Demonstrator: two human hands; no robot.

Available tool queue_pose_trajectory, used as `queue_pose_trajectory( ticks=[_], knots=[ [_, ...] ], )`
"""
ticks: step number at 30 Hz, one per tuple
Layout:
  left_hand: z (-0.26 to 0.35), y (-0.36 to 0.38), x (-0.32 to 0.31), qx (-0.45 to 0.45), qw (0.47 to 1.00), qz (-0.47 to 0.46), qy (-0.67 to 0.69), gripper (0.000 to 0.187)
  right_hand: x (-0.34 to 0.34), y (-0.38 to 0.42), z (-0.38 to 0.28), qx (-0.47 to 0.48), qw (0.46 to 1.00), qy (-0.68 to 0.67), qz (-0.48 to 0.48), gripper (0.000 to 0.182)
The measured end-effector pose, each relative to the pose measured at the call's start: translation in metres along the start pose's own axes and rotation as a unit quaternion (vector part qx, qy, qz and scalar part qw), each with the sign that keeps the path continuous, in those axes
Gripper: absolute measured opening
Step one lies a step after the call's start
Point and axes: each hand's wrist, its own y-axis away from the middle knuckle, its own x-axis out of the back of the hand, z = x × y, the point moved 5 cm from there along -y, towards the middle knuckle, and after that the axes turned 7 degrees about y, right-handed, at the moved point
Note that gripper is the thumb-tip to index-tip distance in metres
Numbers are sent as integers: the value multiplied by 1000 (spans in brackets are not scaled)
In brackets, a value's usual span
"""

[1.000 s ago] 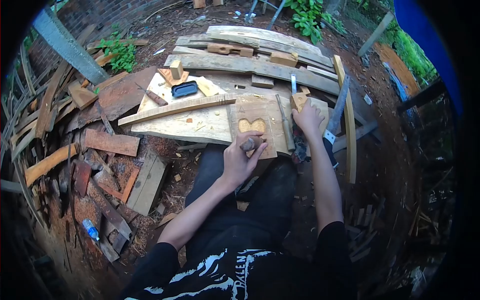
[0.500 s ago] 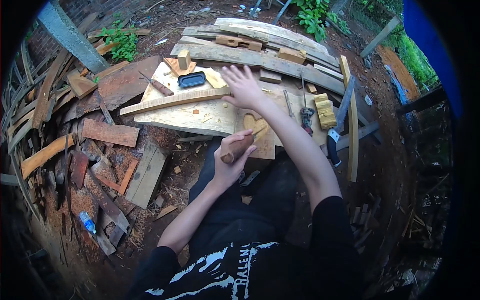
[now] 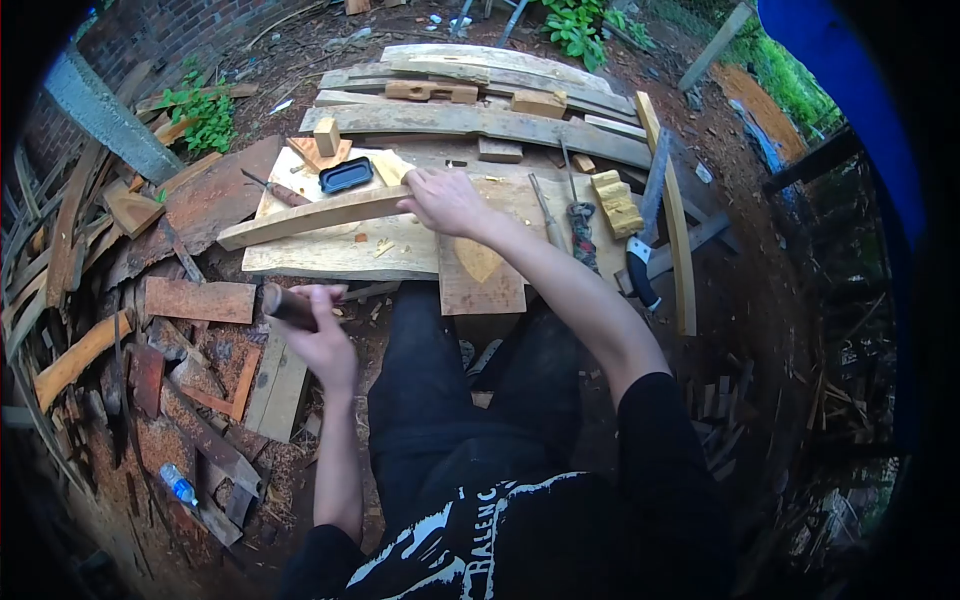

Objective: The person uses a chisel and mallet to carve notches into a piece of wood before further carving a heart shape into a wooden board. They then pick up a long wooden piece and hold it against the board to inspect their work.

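My left hand (image 3: 318,332) is shut on a wooden-handled chisel (image 3: 287,305), held out to the left above the ground, away from the bench. My right hand (image 3: 440,200) reaches across the pale work board (image 3: 330,250) and grips the right end of a long thin wooden strip (image 3: 310,216) that lies slanted on it. A small board with a heart-shaped carving (image 3: 480,268) lies near the front edge, partly hidden by my right forearm.
A black tray (image 3: 346,176) and small wood blocks sit at the board's back. Chisels (image 3: 548,212), a ridged wooden block (image 3: 618,202) and a handsaw (image 3: 645,235) lie to the right. Scrap planks (image 3: 198,299) and a plastic bottle (image 3: 180,485) litter the ground left.
My right hand crossed from the ridged block on the right to the long strip and took hold of it. My left hand swung the chisel off the heart board out to the left.
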Motion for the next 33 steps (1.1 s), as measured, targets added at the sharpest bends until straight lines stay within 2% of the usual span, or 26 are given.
queue_pose_trajectory(
  ticks=[1,2,4,6,8,9,11,12,14,15,16,17,19,21,23,24,26,28,30,31,33],
  knots=[
    [3,-10,14,11,996,0,-89,25,11,9,-4,-32,999,-17,-2,34],
    [-2,-24,30,3,989,-52,-142,23,17,18,-6,-64,997,-35,-4,35],
    [5,-34,46,97,980,-83,-155,24,21,48,-2,-106,993,-57,-20,38],
    [-2,-36,70,93,978,-64,-174,24,27,90,8,-221,961,-158,-50,42],
    [-11,-32,93,111,962,-69,-242,23,40,132,12,-287,924,-249,-30,41],
    [-9,-27,91,109,960,-67,-248,23,42,152,14,-285,924,-251,-35,41],
    [-13,-14,81,135,953,-98,-252,24,39,186,21,-342,830,-440,15,43],
    [-17,-6,71,157,946,-132,-251,25,55,184,17,-341,830,-441,12,43],
    [-31,6,39,78,915,-232,-322,31,80,183,3,-307,752,-578,-73,56],
    [-27,15,11,62,904,-284,-314,32,74,178,5,-341,768,-538,-68,74],
    [-39,23,-6,48,860,-353,-365,29,88,163,1,-258,901,-339,86,69],
    [-33,31,-31,82,812,-426,-390,32,72,160,1,-299,883,-349,97,65],
    [-48,51,-60,9,773,-511,-375,38,63,167,6,-340,862,-357,114,61],
    [-65,63,-75,-28,754,-540,-373,40,71,175,16,-411,827,-331,195,51],
    [-80,77,-82,-96,690,-576,-428,46,80,187,20,-429,806,-350,207,49],
    [-91,80,-81,-97,689,-579,-426,46,85,199,23,-449,785,-366,219,46],
    [-106,80,-80,-144,696,-550,-438,58,96,224,28,-461,787,-344,224,40],
    [-110,78,-85,-148,714,-536,-425,55,116,248,32,-448,802,-295,263,38],
    [-114,77,-88,-126,717,-525,-440,51,129,267,40,-455,803,-278,265,37],
    [-114,76,-90,-144,708,-518,-458,45,134,275,42,-462,803,-263,269,36],
    [-118,76,-93,-147,711,-517,-452,46,137,286,41,-492,789,-267,255,38]
  ],
)
